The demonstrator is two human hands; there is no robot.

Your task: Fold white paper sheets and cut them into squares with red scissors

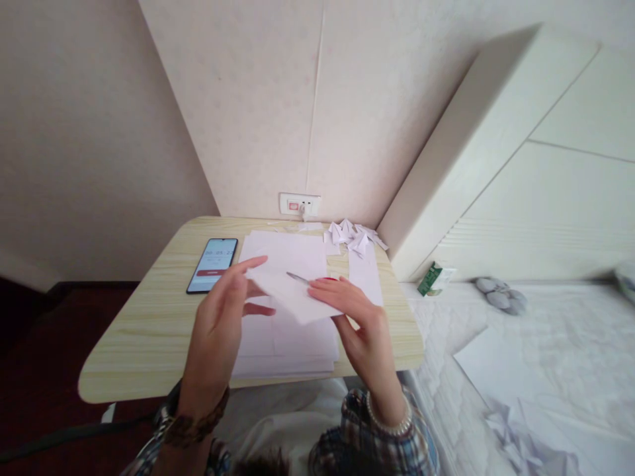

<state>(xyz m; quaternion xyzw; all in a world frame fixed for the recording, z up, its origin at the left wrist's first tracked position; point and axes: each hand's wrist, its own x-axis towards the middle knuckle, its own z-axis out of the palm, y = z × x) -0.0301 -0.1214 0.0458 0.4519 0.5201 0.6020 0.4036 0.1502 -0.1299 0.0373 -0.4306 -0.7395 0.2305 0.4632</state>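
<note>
A white sheet of paper (297,305) is raised and tilted above a stack of white paper (302,344) on the small table. My right hand (354,311) grips its right side, with fingers laid over the top and the thumb underneath. At the sheet's left edge is my left hand (223,311), its fingers spread apart; they may be brushing the paper. Scissors (297,277) with a red handle show their blade by the sheet's far edge. My right fingers partly cover the handle, and I cannot tell whether they touch it.
A phone (212,266) showing a timer lies on the left of the wood-grain table (143,330). Folded paper pieces (354,235) are heaped at the back right, near a wall socket (299,205). On the bed (441,370) are a green carton (429,279) and more papers (496,363).
</note>
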